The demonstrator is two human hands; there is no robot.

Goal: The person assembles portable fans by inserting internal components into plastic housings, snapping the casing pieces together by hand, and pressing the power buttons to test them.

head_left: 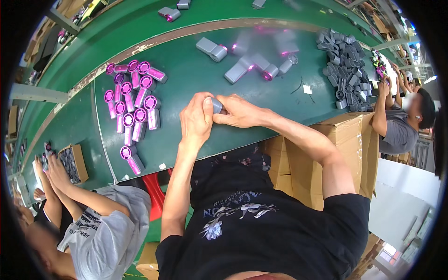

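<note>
Both hands of the person work together on one grey casing [217, 105], which is above the green surface [186, 65], to the left of the pile of dark grey casings [343, 60] and nearer to the body. The fingers of the left hand [197, 116] are bent closely around it; those of the right hand [240, 111] are closed on its other side. The hands cover most of it, so I cannot tell what is fitted inside.

Far to the left of the pile, a group of grey fan units [129, 101] lies with pink round grilles facing up; I judge that these are the more complete pieces. Between this group and the pile, several loose grey units [235, 70] lie scattered, some blurred, and show pink only in parts; they seem less advanced. The pile shows no pink, so probably much remains.
</note>
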